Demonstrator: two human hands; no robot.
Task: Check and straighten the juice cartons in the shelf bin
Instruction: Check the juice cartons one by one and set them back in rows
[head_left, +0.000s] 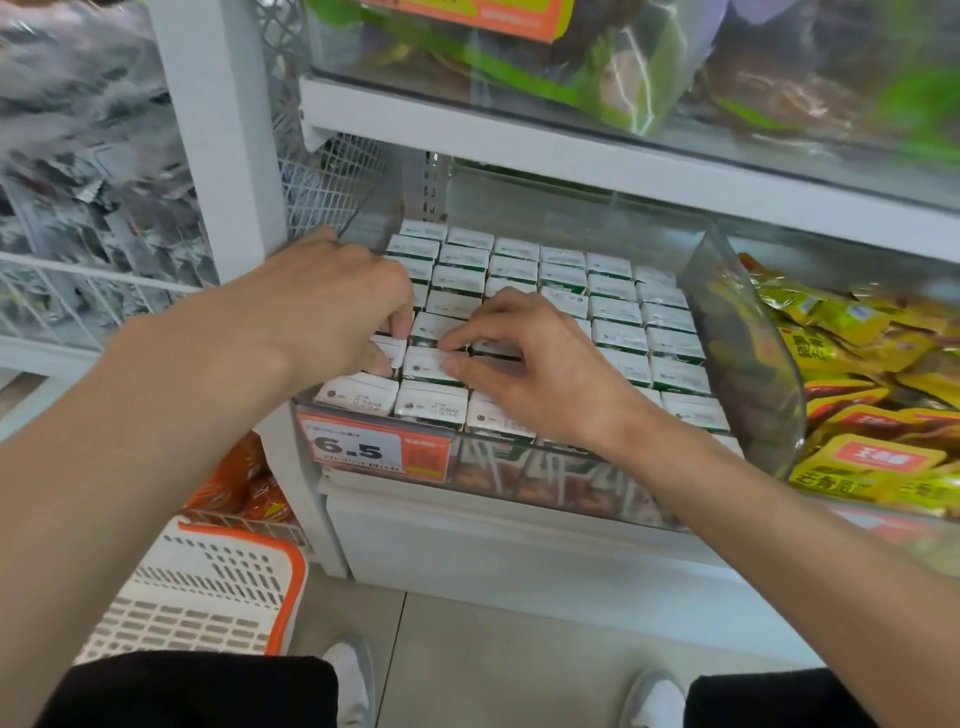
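1. The juice cartons (618, 312) are packed upright in tight rows inside the clear shelf bin (753, 374).
2. A carton near the front-left corner is pinched by the curled fingers of the left hand (332, 306).
3. The neighbouring carton is pinched between thumb and forefinger of the right hand (535, 364).
4. A price tag (371, 449) marked 6.5 is fixed to the bin's front wall.
5. Yellow packets (857, 364) are held in the adjacent bin on the right.
6. A white-and-orange basket (208, 587) is set on the floor, lower left.

Retail shop: price label (374, 448) (reading 6.5) on the shelf bin (571, 486); snack packets (857, 358) right of the label, shopping basket (208, 587) below-left.
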